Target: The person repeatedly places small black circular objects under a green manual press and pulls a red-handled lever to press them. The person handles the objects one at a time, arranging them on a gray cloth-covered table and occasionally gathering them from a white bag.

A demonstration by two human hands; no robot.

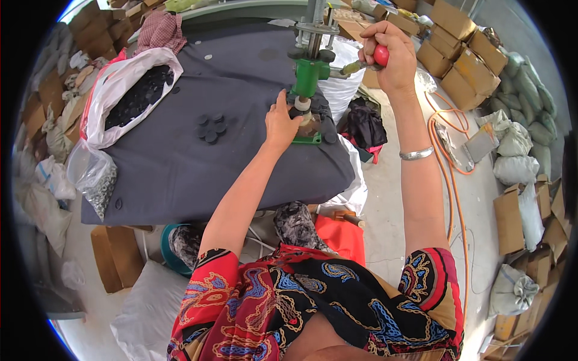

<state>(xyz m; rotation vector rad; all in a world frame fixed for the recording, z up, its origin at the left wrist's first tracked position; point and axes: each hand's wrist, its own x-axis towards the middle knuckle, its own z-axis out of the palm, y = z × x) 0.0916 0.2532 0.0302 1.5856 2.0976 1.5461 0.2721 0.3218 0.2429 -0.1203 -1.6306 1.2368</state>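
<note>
A green hand press (306, 78) with a metal column stands at the far right part of the cloth-covered table (174, 156). My right hand (391, 57) is raised beside it, fingers closed round the red ball knob (380, 55) at the end of its lever. Close against the press's left side is my left hand (280, 125), its forefinger stretched forward and its thumb apart, near the pale ram tip (302, 103). A dark round piece (295, 112) lies between these fingers and the ram; whether they grip it cannot be told. More black discs sit around the green base (308, 140).
Several black discs (211, 127) form a small group mid-table. To the left, a white sack (133, 99) holds many dark discs, with a clear bag of small metallic pieces (101, 189) below it. An orange hose (448, 162) runs along the floor at right, near stacked cardboard boxes (472, 72).
</note>
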